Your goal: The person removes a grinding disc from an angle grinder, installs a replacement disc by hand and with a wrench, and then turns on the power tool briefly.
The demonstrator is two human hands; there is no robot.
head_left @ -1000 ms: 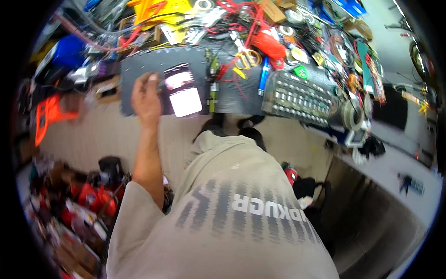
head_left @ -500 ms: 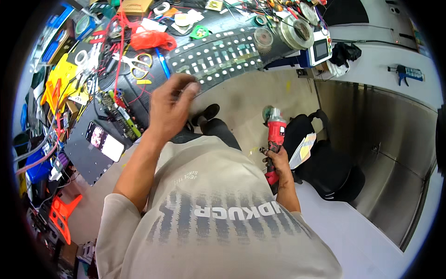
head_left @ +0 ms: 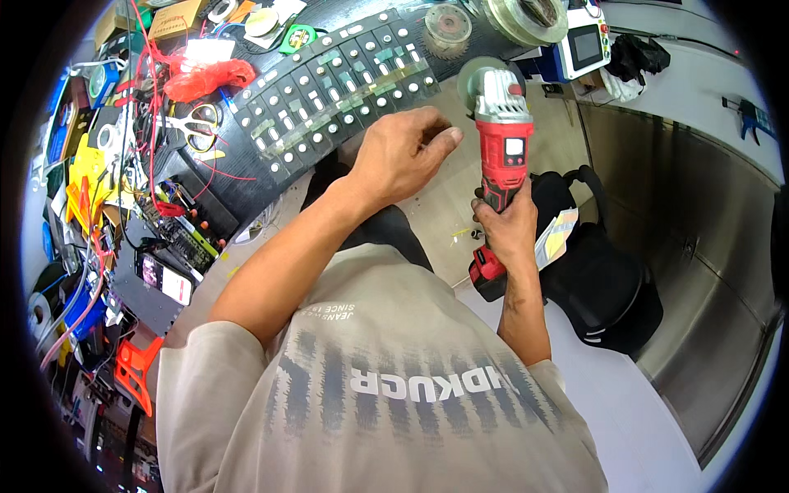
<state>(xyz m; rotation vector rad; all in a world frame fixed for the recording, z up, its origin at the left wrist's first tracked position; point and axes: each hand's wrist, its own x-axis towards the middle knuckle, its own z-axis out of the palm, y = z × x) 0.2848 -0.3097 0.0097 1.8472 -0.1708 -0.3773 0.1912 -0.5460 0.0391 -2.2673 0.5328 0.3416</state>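
Cluttered counter [head_left: 251, 193] bears compartmented case [head_left: 337, 90]. 1 red angle grinder [head_left: 503, 152] right of case; disc [head_left: 474, 82] end points away from torso [head_left: 403, 353], presumably for safety. Right hand [head_left: 511, 228], below-right of case: grip wrapped round angle grinder, likely for control. Left hand [head_left: 403, 156], just below case's right end: grip loosely half-curled, nothing visible inside, apart from disc.

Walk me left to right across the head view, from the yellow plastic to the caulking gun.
Yellow plastic → phone → green tape measure → left hand → grinder → screen unit → black bag → caulking gun.
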